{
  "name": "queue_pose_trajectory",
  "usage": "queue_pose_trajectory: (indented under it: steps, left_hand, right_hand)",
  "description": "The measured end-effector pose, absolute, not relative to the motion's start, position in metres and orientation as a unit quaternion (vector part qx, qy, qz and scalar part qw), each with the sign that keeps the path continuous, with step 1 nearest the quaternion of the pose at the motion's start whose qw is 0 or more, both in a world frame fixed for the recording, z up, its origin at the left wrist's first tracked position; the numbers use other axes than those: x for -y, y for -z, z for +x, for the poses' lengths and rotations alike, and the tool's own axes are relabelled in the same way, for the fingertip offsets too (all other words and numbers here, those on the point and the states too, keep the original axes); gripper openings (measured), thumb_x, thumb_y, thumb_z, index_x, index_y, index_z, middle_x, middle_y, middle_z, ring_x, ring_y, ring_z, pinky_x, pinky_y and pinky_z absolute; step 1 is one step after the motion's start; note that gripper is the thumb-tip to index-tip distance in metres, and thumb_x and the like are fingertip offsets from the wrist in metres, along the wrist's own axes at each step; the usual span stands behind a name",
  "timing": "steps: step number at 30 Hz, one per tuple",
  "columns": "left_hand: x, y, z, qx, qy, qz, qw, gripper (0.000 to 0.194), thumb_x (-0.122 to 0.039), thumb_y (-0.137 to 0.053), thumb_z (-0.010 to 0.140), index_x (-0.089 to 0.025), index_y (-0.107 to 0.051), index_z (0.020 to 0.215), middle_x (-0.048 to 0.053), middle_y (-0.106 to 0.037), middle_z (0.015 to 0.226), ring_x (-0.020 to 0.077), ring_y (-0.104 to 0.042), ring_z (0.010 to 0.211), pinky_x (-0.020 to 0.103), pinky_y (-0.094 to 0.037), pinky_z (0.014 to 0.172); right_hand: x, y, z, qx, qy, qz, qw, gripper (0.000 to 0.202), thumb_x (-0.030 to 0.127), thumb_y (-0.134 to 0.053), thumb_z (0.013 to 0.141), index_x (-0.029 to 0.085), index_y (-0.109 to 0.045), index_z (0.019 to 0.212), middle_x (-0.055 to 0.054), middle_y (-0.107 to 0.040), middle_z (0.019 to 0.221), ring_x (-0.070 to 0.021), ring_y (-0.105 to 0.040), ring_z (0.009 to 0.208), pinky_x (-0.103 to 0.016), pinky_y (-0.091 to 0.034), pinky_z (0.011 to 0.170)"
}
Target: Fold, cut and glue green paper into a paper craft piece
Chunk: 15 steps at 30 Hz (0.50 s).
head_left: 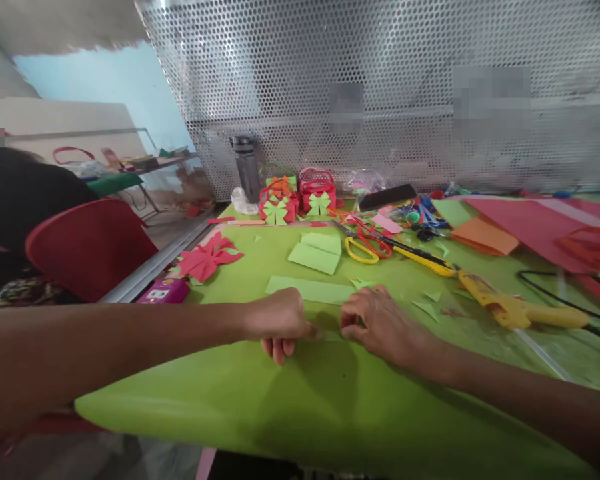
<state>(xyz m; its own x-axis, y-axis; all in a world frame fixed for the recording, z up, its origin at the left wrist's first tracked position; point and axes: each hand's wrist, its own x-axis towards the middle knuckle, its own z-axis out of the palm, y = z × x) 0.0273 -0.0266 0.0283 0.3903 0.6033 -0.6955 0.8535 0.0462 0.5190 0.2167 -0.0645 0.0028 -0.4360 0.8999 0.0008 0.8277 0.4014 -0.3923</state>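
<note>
Between the curled fingers of the left hand [279, 321] and the right hand [380, 323] lies a small light-green paper piece [330, 335], apparently pinched from both ends, though blur hides the grip. Just beyond the fingertips rests a light-green paper strip [310, 290]; farther off, yellow-handled scissors [363, 248] and a yellow glue gun [510, 307] sit within reach.

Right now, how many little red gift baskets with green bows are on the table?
2. The left basket and the right basket stand side by side at the table's far edge, beside the grey bottle. Clutter further right may hide more.
</note>
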Motion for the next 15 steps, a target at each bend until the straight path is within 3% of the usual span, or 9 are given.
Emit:
queue_pose_trajectory:
  steps: [8, 15]
  left_hand:
    - [0.0272, -0.0346, 0.036, -0.564, 0.157, 0.66, 0.471, 0.037, -0.046, -0.063, 0.065, -0.014, -0.053, 0.05, 0.003, -0.057, 0.043, 0.0168, -0.058, 0.04, 0.027, -0.048, 0.04]
    - [0.0283, -0.033, 0.0296, -0.574, 0.117, 0.635, 0.504, 0.03, -0.033, -0.067, 0.064, -0.012, -0.054, 0.047, 0.001, -0.056, 0.042, 0.0139, -0.057, 0.039, 0.023, -0.043, 0.037]
  right_hand:
    - [0.061, -0.0014, 0.2163, 0.839, -0.171, -0.509, 0.089, 0.014, 0.015, -0.052, 0.073, 0.02, -0.057, 0.061, 0.001, -0.061, 0.069, -0.0175, -0.05, 0.079, -0.043, -0.022, 0.088]
    - [0.0632, -0.0018, 0.2166, 0.84, -0.168, -0.505, 0.1, 0.015, 0.015, -0.051, 0.074, 0.02, -0.056, 0.06, 0.001, -0.06, 0.067, -0.0173, -0.05, 0.077, -0.046, -0.022, 0.089]
